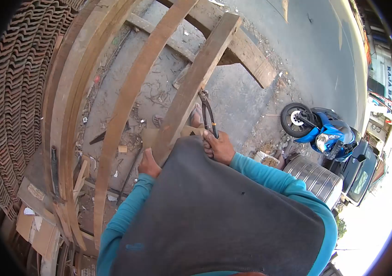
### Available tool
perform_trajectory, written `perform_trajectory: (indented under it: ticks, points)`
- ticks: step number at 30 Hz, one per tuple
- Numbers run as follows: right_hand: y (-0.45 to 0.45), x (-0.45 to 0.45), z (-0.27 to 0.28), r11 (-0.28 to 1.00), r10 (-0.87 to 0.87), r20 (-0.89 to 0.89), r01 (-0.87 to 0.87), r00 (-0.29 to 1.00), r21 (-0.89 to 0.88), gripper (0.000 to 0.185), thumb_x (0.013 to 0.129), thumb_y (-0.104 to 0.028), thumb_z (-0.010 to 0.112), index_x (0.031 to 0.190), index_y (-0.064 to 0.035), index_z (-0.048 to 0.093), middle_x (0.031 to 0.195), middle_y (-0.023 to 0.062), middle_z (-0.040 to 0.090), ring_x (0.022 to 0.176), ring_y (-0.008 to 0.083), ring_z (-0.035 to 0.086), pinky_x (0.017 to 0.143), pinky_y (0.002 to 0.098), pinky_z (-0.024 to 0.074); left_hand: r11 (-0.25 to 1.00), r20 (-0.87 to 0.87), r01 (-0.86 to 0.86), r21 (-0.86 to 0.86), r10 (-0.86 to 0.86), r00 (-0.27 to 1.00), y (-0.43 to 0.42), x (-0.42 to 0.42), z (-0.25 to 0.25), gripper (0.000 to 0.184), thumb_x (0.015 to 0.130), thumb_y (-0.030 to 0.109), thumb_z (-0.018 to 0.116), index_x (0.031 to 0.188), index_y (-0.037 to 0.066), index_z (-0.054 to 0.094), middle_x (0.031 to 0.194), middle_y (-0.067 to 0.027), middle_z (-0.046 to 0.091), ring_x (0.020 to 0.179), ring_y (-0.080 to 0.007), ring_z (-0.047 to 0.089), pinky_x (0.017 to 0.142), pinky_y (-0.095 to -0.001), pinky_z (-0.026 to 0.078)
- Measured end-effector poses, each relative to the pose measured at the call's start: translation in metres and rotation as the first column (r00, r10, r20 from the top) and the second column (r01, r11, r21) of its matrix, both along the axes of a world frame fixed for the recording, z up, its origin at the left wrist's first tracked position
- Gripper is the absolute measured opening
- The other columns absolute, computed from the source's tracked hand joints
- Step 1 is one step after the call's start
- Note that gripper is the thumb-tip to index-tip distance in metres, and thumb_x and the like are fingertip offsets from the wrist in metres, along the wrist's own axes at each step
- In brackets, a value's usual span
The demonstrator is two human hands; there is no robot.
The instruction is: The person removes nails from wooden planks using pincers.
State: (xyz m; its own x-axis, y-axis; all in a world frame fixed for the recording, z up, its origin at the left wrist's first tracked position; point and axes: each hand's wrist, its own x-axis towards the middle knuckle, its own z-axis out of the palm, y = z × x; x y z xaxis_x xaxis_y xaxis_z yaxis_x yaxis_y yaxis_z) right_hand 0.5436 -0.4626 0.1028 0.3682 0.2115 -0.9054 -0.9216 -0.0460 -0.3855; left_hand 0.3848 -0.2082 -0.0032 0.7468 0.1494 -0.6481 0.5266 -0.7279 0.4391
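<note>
A wooden beam (189, 87) runs from close to my body up to a crosspiece (251, 57) on the far side. My left hand (149, 164) grips the near end of this beam at its left edge, with most fingers hidden behind the wood. In my right hand (219, 147) are the handles of dark metal pincers (209, 110), with a bit of orange on one handle. The pincers' jaws meet the beam's right edge, partway along. Whether a nail sits in the jaws is too small to tell.
Long planks (136, 83) lie left of the beam, beside stacked roof tiles (21, 83). Wood scraps and debris litter the ground. To the right are a blue motorcycle (327, 135), a ribbed metal drum (315, 179) and a dark car (361, 172). Cardboard (42, 230) lies at lower left.
</note>
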Motion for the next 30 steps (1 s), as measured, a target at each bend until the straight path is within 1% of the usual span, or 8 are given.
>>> perform_trajectory:
  ticks: [2,7,13,16,19,22,24,30]
  points:
    - [0.009,-0.005,-0.005,0.990,-0.125,0.038,0.123,0.991,0.063,0.025,0.103,-0.031,0.054,0.092,-0.0099,0.046,0.068,-0.0009,0.044,0.053,0.0078,0.040,0.046,0.0251,0.0347,1.000,0.045,-0.002,-0.004,0.002,0.999,-0.001,-0.007,-0.008,0.051,0.083,0.010,0.056,0.131,0.005,0.041,0.120,-0.0251,0.059,0.103,-0.0476,0.062,0.083,-0.0550,0.051]
    - [0.024,-0.017,-0.013,0.983,-0.177,0.071,0.173,0.982,0.061,0.025,0.103,-0.031,0.055,0.092,-0.0094,0.046,0.068,-0.0005,0.044,0.053,0.0086,0.041,0.045,0.0261,0.0353,1.000,0.091,0.004,-0.004,-0.003,0.996,0.002,-0.012,-0.014,0.054,0.084,0.010,0.055,0.135,0.005,0.039,0.124,-0.0264,0.058,0.108,-0.0475,0.060,0.085,-0.0543,0.050]
    - [0.025,-0.023,-0.027,0.968,-0.230,0.121,0.215,0.966,0.126,0.025,0.104,-0.029,0.053,0.094,-0.0064,0.049,0.071,0.0015,0.049,0.057,0.0107,0.047,0.050,0.0275,0.0414,0.999,-0.044,-0.036,-0.018,0.035,0.998,-0.003,0.011,0.022,0.077,0.078,0.026,0.074,0.140,0.005,0.034,0.126,-0.0260,0.057,0.111,-0.0473,0.059,0.090,-0.0530,0.050]
    - [0.005,-0.011,-0.021,0.997,-0.040,0.194,0.027,0.980,0.068,0.025,0.103,-0.027,0.052,0.103,-0.0021,0.052,0.079,0.0060,0.057,0.066,0.0150,0.059,0.059,0.0310,0.0517,0.999,0.002,-0.033,-0.034,0.033,0.999,-0.004,0.017,0.027,0.088,0.070,0.029,0.082,0.140,0.005,0.033,0.127,-0.0259,0.057,0.113,-0.0467,0.058,0.092,-0.0528,0.049]
    - [-0.024,0.020,0.007,0.986,0.072,0.118,-0.088,0.990,0.140,0.033,0.102,-0.024,0.053,0.117,0.0053,0.055,0.101,0.0170,0.068,0.088,0.0271,0.072,0.081,0.0394,0.0613,0.997,0.038,-0.071,-0.038,0.072,0.997,-0.012,0.021,0.039,0.089,0.069,0.025,0.082,0.140,0.005,0.033,0.126,-0.0260,0.057,0.115,-0.0462,0.057,0.093,-0.0520,0.049]
    - [-0.050,0.062,0.027,0.969,0.202,-0.010,-0.199,0.979,0.147,0.036,0.102,-0.024,0.054,0.121,0.0069,0.055,0.107,0.0205,0.068,0.092,0.0311,0.072,0.082,0.0407,0.0613,0.998,0.053,-0.066,-0.001,0.066,0.996,-0.018,0.018,0.040,0.086,0.069,0.023,0.080,0.139,0.005,0.035,0.125,-0.0254,0.055,0.114,-0.0457,0.057,0.094,-0.0514,0.049]
    - [-0.066,0.091,0.034,0.938,0.300,-0.038,-0.288,0.953,0.196,0.041,0.102,-0.027,0.057,0.124,0.0080,0.053,0.110,0.0290,0.068,0.096,0.0352,0.072,0.083,0.0441,0.0617,0.997,0.048,-0.050,0.057,0.047,0.998,-0.021,0.019,0.041,0.085,0.068,0.021,0.080,0.139,0.005,0.035,0.126,-0.0245,0.054,0.114,-0.0454,0.057,0.094,-0.0513,0.049]
    - [-0.089,0.133,0.026,0.841,0.522,-0.014,-0.512,0.853,0.176,0.048,0.100,-0.040,0.061,0.118,0.0031,0.055,0.082,0.0136,0.068,0.074,0.0263,0.074,0.064,0.0354,0.0629,0.999,0.140,-0.041,0.033,0.036,0.990,-0.021,0.019,0.043,0.084,0.068,0.020,0.081,0.137,0.006,0.036,0.125,-0.0230,0.053,0.111,-0.0450,0.058,0.090,-0.0527,0.049]
